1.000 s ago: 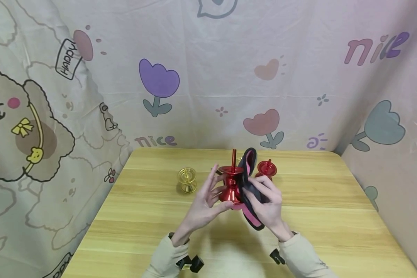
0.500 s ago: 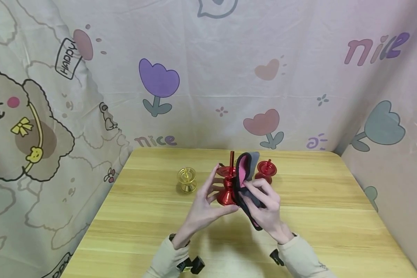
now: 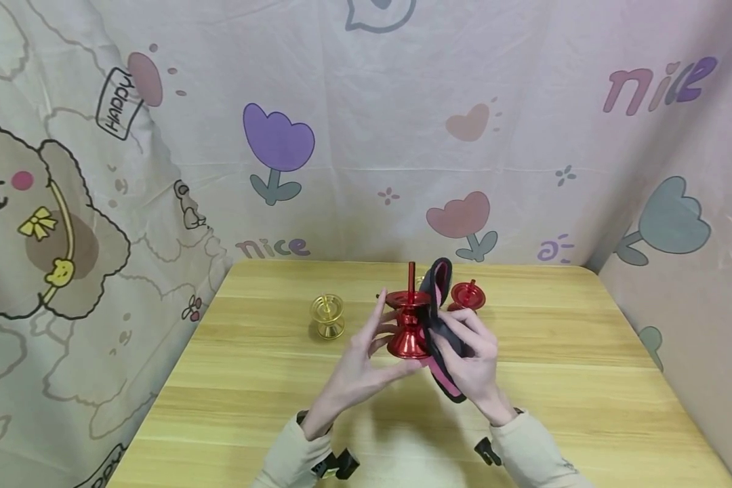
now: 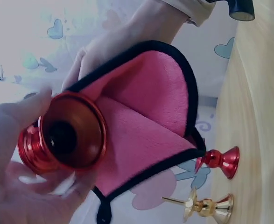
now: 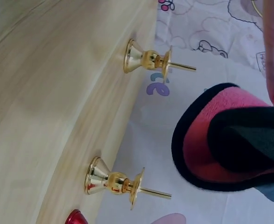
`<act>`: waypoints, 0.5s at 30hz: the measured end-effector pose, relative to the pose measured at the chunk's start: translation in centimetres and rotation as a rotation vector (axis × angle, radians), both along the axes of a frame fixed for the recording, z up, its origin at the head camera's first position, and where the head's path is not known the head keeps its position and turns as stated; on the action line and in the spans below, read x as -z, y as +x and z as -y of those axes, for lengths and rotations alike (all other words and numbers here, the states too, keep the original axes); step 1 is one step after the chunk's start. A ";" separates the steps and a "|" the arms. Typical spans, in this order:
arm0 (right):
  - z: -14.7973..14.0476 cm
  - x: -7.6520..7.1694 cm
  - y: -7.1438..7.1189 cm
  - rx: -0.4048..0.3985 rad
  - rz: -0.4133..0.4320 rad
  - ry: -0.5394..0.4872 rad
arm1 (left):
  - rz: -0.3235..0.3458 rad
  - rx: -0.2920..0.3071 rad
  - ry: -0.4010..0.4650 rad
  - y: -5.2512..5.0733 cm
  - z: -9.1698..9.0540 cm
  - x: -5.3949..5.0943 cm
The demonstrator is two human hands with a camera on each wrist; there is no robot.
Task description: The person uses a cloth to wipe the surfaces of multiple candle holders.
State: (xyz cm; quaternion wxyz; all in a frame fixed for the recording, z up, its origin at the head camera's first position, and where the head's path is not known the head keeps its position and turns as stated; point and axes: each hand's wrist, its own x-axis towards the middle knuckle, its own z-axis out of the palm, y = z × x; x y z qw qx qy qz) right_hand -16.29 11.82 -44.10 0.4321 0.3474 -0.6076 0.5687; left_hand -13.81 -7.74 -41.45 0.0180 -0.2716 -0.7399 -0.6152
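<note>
My left hand (image 3: 355,371) grips a shiny red candle holder (image 3: 407,344) above the table, its spike pointing up. In the left wrist view the hollow underside of this candle holder (image 4: 83,128) faces the camera. My right hand (image 3: 474,359) pinches a folded cleaning cloth (image 3: 444,379), pink on one side and dark grey on the other, with black edging. The cloth lies against the right side of the candle holder. From the right wrist, the folded cloth (image 5: 193,144) shows in close-up, and little of the right hand is visible.
A gold candle holder (image 3: 328,317) stands on the wooden table (image 3: 250,379) left of the hands. Behind the cloth, another red one (image 3: 468,295) stands at the right. A second gold candle holder (image 5: 113,182) shows in the right wrist view. Printed fabric hangs around the table.
The cloth first swung left and up along the red candle holder, then came back to the right with its upper end upright. The candle holder shifted slightly with it; both hands kept their hold.
</note>
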 end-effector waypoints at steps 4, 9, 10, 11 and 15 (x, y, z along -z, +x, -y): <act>0.2 0.2 0.0 0.046 -0.040 0.036 | 0.051 -0.047 0.034 0.0 -0.3 0.0; 0.3 -0.1 0.1 0.024 -0.034 0.017 | 0.007 0.008 0.102 -0.2 0.1 0.5; 0.2 -0.2 0.1 0.007 -0.016 0.004 | -0.010 0.019 0.100 -0.3 0.2 0.7; 0.2 -0.3 0.1 -0.009 0.006 -0.012 | -0.028 0.027 0.094 -0.3 0.2 0.7; 0.0 -0.5 0.2 -0.050 0.083 -0.061 | -0.028 0.040 0.052 -0.3 0.3 0.7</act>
